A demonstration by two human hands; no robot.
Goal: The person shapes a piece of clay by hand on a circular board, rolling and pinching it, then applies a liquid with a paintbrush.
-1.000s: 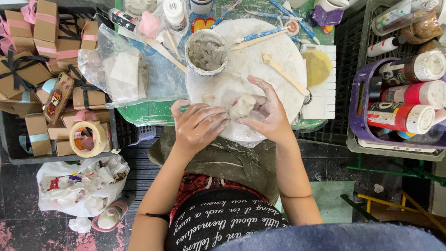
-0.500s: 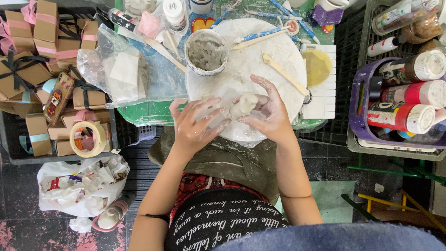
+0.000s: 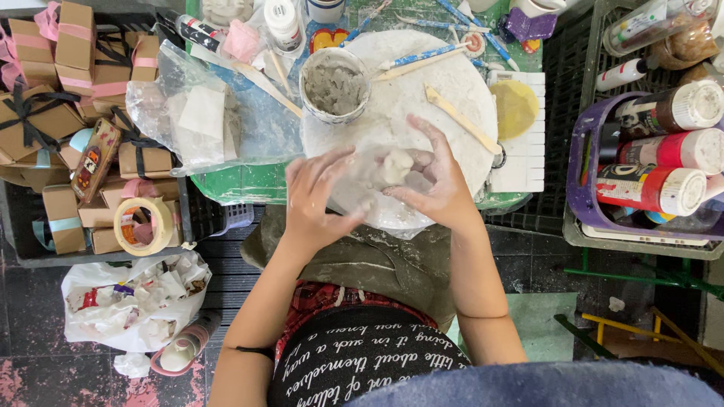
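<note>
Grey clay lump (image 3: 394, 166) between two hands, left hand (image 3: 320, 200), right hand (image 3: 437, 185); one bowl (image 3: 334, 84).

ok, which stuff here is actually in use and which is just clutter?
In use:
left hand
right hand
clay lump, held between both hands
round board
cup of grey clay

Lying about:
wooden stick
gift boxes
tape roll
paint bottles
white bag

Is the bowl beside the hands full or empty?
Partly full: the bowl stands upright on the white board, with grey clay paste covering its inside.
</note>
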